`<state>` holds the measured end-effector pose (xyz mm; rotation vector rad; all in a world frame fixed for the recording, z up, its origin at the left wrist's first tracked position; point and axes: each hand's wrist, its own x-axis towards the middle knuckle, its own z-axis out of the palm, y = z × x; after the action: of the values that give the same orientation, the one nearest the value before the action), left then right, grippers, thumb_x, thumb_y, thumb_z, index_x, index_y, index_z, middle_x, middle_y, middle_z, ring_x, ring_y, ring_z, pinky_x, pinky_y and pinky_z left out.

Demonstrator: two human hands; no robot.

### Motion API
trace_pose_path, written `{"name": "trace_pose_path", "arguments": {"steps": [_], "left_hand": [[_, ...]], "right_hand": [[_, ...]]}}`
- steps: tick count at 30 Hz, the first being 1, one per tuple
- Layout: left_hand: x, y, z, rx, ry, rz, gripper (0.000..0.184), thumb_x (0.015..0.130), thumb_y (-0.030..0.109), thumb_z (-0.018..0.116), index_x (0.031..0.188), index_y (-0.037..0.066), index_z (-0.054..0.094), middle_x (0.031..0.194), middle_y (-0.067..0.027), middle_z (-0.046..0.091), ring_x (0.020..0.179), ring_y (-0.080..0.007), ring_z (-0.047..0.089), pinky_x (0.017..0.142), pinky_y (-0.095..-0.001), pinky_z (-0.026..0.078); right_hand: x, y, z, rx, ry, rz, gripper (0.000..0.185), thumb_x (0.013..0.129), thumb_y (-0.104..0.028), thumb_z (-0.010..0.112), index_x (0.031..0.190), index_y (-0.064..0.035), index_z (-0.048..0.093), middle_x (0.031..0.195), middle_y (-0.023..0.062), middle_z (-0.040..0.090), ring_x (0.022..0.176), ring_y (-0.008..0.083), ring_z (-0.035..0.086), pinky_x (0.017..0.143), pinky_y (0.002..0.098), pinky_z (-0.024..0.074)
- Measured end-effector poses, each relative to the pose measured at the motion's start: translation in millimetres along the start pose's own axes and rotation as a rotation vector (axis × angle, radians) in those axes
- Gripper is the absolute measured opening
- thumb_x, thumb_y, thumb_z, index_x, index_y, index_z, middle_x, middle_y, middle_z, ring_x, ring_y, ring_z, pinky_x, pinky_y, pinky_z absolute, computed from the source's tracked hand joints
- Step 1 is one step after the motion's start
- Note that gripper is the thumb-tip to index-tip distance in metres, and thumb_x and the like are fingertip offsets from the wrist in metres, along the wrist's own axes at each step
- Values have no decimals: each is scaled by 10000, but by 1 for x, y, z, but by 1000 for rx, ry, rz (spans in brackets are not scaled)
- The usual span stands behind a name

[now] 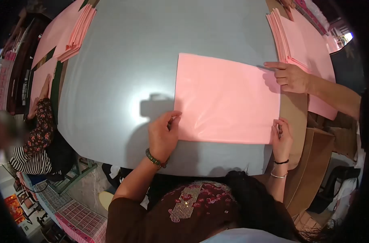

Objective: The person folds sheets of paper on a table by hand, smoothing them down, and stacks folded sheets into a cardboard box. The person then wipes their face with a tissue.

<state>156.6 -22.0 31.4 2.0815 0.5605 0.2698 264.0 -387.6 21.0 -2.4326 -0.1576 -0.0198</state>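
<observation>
A pink sheet [229, 101] lies flat on the grey tabletop [119, 52], with light creases in its lower left part. My left hand [162, 135], wearing a green beaded bracelet, pinches the sheet's left edge near the lower corner. At the lower right corner, my right hand [281, 141] has its fingers curled on the edge; a black band and a silver bangle circle that wrist. A co-worker's hand [291, 77] reaches in from the right and rests by the upper right corner, its index finger stretched out.
Folded pink stacks stand at the upper left [76, 34] and upper right [285, 40]. Another person in a floral sleeve [41, 123] touches a pink sheet at the far left. A cardboard box [312, 162] is beside the table at the right.
</observation>
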Motion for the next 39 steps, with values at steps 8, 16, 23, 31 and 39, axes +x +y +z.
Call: {"name": "trace_pose_path", "arguments": {"steps": [8,16,23,31,39], "left_hand": [[5,0,4,66,25,27,152,895,63,677,1039,60,727,674,-80,633,546,-117,537,516,-280,440],[5,11,13,166,-2,35,119,887,38,658,991,60,711,814,-137,683,672,-276,632,629,-363,503],[1,30,35,231,-22,-23,133,895,30,642,1017,55,687,844,-144,676,716,-310,636,644,-388,502],[11,31,23,252,-71,-34,125,906,33,634,1022,39,680,795,-114,646,672,-223,596,611,-335,476],[23,29,-13,213,-131,-108,128,901,29,630,1018,53,675,847,-144,672,739,-318,646,660,-390,507]], "right_hand": [[3,-6,-2,39,-24,56,200,933,-10,627,1132,-23,628,1235,50,580,815,81,538,694,220,479],[2,8,-3,76,16,25,251,885,35,645,1128,-26,650,1231,90,581,778,122,569,637,234,491],[15,17,-20,7,-82,9,295,871,29,643,1159,-33,634,1248,132,580,945,240,615,740,328,527],[59,-97,-18,18,-410,-613,439,814,-86,709,1222,14,579,1306,209,568,1226,376,530,1010,466,444],[140,-188,135,-146,-550,-1082,703,911,-388,637,1449,12,427,1579,160,312,1486,325,245,1180,517,245]]}}
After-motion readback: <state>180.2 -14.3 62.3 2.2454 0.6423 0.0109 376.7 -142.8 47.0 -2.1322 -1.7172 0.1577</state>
